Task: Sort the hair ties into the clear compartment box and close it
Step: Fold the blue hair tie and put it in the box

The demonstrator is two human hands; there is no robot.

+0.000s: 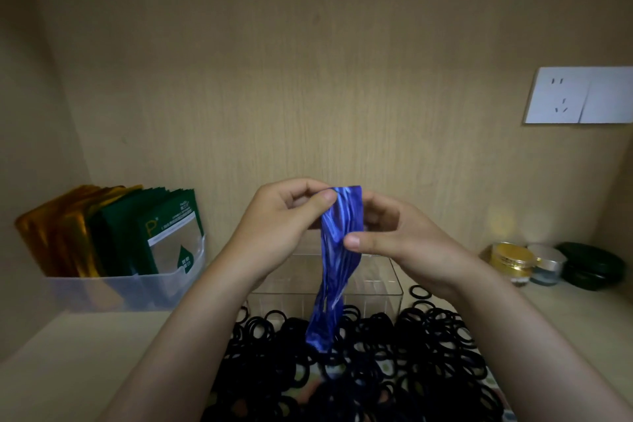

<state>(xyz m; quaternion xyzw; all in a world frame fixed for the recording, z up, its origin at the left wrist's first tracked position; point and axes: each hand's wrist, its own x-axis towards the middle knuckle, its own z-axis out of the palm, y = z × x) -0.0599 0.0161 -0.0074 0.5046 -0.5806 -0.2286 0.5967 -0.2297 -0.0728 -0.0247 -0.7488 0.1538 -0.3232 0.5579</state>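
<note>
A pale wood-grain shelf (85, 353) is enclosed by matching walls. Above it, a blue satin hair band (337, 267) is pinched at its top edge by the left hand (277, 216) and gripped lower down by the thumb and curled fingers of the right hand (394, 233). Its tail hangs onto a heap of black hair ties (428, 336). Just behind stands the clear compartment box (376, 288). No ties can be made out inside, so sorting is judged barely begun, with closing not yet done. At the left, sachets (164, 226) are stood in a translucent bin (113, 291).
</note>
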